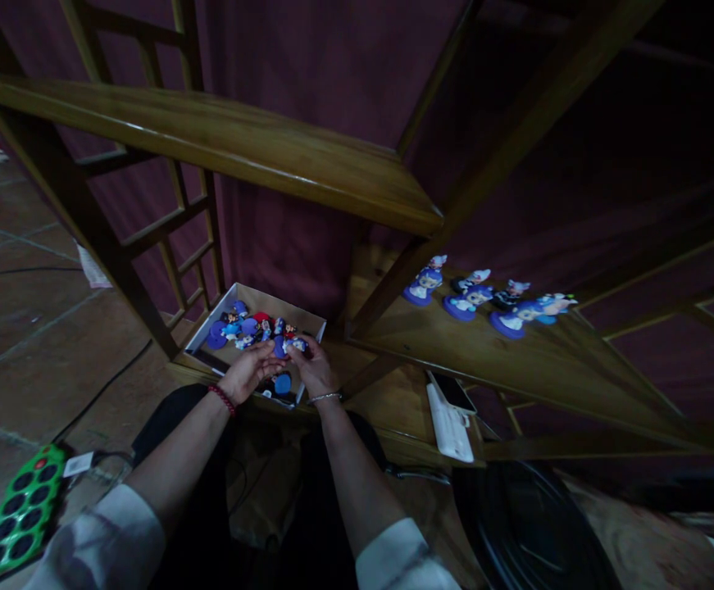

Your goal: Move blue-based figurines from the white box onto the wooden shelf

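Note:
Over a shallow white cardboard box (209, 318), both my hands meet at a small figurine (281, 347) with a round purple base. My right hand (318, 370) has its thumb and fingers closed around the figure's upper part. Close against the base, the fingertips of my left hand (251, 370) are bent and closed on it. Inside the box lie several more figurines (248, 326) in blue, white, red and black, tumbled together. Another blue base (282, 383) shows near the box's front side, partly behind my hands.
Several figurines (468, 301) stand in rows on the wooden shelf (393, 319) to the right. Lower down, a phone (453, 392) rests on a white object (448, 426). A green power strip (25, 504) lies on the floor at left. Wooden posts and a raised shelf board (227, 143) surround the box.

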A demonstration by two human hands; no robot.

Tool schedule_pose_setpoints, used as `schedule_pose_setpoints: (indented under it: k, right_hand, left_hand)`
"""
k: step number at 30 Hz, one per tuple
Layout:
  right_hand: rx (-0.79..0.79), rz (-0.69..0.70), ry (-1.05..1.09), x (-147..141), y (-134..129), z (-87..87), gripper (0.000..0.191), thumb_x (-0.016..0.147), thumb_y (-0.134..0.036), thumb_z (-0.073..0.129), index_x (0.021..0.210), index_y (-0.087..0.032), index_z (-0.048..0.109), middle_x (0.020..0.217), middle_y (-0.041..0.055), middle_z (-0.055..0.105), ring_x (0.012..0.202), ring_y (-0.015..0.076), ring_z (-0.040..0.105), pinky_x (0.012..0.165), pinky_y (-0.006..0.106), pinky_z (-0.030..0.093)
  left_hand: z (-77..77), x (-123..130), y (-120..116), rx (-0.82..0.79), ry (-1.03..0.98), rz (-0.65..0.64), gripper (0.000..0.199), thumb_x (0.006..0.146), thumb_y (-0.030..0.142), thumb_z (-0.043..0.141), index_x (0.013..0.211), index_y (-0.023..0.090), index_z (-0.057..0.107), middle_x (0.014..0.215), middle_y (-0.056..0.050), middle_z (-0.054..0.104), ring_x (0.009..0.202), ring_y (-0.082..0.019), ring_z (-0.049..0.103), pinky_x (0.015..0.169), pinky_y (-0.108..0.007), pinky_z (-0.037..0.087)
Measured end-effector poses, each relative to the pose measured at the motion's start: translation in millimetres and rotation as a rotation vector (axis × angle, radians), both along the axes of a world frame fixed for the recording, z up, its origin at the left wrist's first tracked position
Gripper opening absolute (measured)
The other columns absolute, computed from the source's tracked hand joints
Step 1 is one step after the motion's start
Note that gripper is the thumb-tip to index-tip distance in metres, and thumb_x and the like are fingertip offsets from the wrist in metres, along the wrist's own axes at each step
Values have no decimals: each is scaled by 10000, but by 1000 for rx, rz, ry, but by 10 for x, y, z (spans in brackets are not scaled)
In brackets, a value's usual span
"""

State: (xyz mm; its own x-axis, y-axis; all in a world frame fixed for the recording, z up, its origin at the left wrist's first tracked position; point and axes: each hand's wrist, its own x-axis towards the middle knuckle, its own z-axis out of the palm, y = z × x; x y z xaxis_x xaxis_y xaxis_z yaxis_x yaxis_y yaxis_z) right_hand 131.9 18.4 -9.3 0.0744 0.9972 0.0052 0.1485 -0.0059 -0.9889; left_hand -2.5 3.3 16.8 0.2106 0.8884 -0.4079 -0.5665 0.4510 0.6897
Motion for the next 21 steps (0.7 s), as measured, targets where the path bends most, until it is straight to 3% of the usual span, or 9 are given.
schedule_pose_setpoints:
  k: [8,21]
  right_hand:
    - [48,-18,-59,-2,-5,-14,302,651,-372,593,916,-228,600,806,-10,624,747,153,565,693,266,461]
    - [-3,17,-7,16,8,33,311,645,-356,597,921,-211,593,870,7,622,772,151,566,714,275,459]
  left_hand:
    - [-13,-8,2,-3,16,-28,104,773,224,535,758,121,542,646,-57,631,595,-118,601,624,-237,491]
    - [-64,-2,3,47,22,-23,170,736,261,590,716,93,576,657,-72,642,610,-125,607,672,-271,512]
